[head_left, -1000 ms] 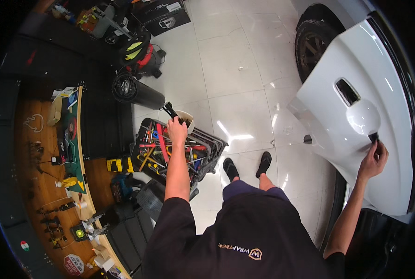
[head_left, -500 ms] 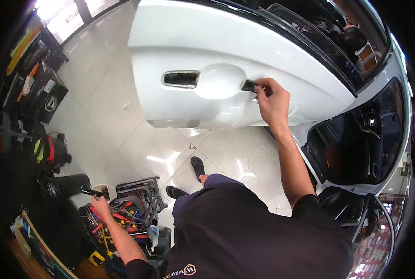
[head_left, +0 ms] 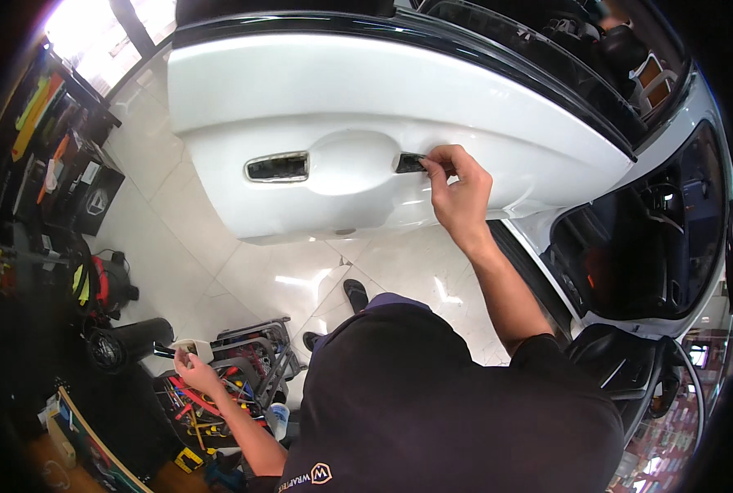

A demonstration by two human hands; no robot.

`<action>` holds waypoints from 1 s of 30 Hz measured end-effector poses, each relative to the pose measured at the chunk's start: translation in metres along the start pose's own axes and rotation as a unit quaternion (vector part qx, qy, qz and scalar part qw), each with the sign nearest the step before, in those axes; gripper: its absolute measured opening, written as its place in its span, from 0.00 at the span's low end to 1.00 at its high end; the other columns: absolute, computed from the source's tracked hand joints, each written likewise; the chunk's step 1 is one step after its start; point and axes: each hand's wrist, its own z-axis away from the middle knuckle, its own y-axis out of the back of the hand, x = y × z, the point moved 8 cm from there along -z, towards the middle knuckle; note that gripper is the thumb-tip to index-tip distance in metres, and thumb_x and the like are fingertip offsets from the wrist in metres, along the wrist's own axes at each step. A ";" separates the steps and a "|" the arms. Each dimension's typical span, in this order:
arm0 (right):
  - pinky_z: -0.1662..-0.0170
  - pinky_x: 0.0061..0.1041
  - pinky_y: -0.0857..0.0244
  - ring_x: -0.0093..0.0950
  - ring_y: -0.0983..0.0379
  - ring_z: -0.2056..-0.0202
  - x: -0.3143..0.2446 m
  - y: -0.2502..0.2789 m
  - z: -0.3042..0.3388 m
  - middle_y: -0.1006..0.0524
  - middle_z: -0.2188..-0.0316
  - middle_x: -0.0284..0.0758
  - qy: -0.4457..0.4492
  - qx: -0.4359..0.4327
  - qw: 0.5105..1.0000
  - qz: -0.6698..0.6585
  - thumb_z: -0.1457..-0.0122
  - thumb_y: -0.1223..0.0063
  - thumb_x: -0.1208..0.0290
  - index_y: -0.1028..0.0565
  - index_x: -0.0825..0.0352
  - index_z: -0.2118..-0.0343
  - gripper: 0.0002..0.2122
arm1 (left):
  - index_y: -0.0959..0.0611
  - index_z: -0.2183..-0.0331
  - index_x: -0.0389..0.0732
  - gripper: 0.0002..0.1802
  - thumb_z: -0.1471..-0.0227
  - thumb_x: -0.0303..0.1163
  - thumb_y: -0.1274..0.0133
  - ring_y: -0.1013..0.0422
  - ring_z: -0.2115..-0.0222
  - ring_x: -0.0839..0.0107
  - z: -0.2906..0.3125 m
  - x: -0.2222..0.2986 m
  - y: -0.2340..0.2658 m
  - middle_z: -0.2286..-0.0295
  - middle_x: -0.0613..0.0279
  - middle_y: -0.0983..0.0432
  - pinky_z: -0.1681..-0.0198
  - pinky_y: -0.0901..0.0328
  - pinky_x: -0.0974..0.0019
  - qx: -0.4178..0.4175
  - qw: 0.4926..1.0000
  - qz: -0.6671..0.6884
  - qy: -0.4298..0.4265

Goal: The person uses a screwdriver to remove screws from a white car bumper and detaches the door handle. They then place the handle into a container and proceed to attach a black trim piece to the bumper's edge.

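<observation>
In the upper centre of the frame, a white car door (head_left: 334,82) is spreading across the view, with a larger dark opening (head_left: 278,168) sitting left of a shallow round hollow and a smaller dark patch (head_left: 406,163) sitting right of it. The right hand (head_left: 463,189) is reaching up to that smaller patch, its thumb and fingers drawing close together at the patch's right edge; its grip is looking narrow, but I cannot tell whether it is pinching a small piece or only touching the edge. At the lower left, the left hand (head_left: 198,371) is holding one end of a glossy black piece (head_left: 163,351) in a closed grip, the piece pointing left from the fingertips. A cream container (head_left: 195,351) is standing just beside that hand, partly hidden by it, while a heap of hand tools (head_left: 190,413) is lying below, in red, yellow and other colours. A black cylinder (head_left: 128,343) is lying left of the black piece, and a red and black vacuum (head_left: 110,279) is standing above it. Pale floor tiles (head_left: 198,218) are showing between these things and the door.
</observation>
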 end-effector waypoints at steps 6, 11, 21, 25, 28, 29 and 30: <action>0.70 0.19 0.35 0.20 0.32 0.76 0.018 -0.002 0.011 0.21 0.74 0.33 0.009 0.057 0.994 -0.091 0.45 0.40 0.84 0.22 0.69 0.67 0.05 | 0.20 0.54 0.35 0.14 0.43 0.22 0.48 0.26 0.60 0.69 0.105 0.281 -0.067 0.60 0.59 0.21 0.55 0.31 0.66 -0.206 0.925 0.308 -0.082; 0.71 0.19 0.35 0.19 0.32 0.76 0.020 -0.006 0.010 0.21 0.72 0.32 0.001 0.044 0.986 -0.160 0.45 0.39 0.84 0.22 0.68 0.67 0.05 | 0.18 0.62 0.33 0.11 0.48 0.24 0.38 0.26 0.68 0.68 0.166 0.491 -0.137 0.65 0.56 0.22 0.65 0.31 0.66 -0.329 0.840 0.250 -0.352; 0.72 0.21 0.33 0.23 0.28 0.75 0.040 -0.004 0.017 0.21 0.71 0.35 0.037 0.036 0.975 -0.216 0.48 0.38 0.86 0.21 0.68 0.66 0.08 | 0.19 0.65 0.34 0.11 0.52 0.22 0.36 0.25 0.73 0.71 0.187 0.525 -0.184 0.68 0.58 0.22 0.71 0.30 0.70 -0.248 0.878 0.243 -0.329; 0.71 0.21 0.32 0.23 0.27 0.75 0.040 -0.001 0.017 0.20 0.71 0.36 0.065 0.033 0.971 -0.227 0.48 0.38 0.86 0.21 0.69 0.65 0.08 | 0.19 0.66 0.35 0.10 0.53 0.20 0.37 0.26 0.73 0.71 0.188 0.520 -0.184 0.69 0.59 0.24 0.73 0.31 0.70 -0.251 0.869 0.281 -0.320; 0.69 0.19 0.31 0.21 0.26 0.74 0.043 0.002 0.016 0.19 0.71 0.36 0.041 0.016 0.976 -0.212 0.47 0.38 0.85 0.21 0.70 0.65 0.07 | 0.19 0.65 0.35 0.09 0.52 0.19 0.38 0.26 0.72 0.70 0.195 0.523 -0.180 0.69 0.58 0.24 0.72 0.30 0.70 -0.222 0.867 0.290 -0.339; 0.68 0.19 0.31 0.20 0.25 0.73 0.043 0.003 0.016 0.19 0.71 0.36 0.027 0.008 0.979 -0.201 0.46 0.38 0.85 0.21 0.71 0.64 0.07 | 0.19 0.65 0.35 0.09 0.51 0.19 0.38 0.26 0.72 0.70 0.196 0.524 -0.179 0.69 0.58 0.24 0.72 0.30 0.70 -0.210 0.866 0.292 -0.348; 0.68 0.19 0.31 0.19 0.25 0.73 0.045 0.004 0.015 0.19 0.71 0.36 0.011 0.013 0.976 -0.216 0.46 0.37 0.85 0.21 0.71 0.65 0.07 | 0.19 0.65 0.34 0.09 0.51 0.18 0.39 0.25 0.72 0.70 0.196 0.525 -0.179 0.69 0.58 0.24 0.72 0.29 0.70 -0.211 0.868 0.287 -0.347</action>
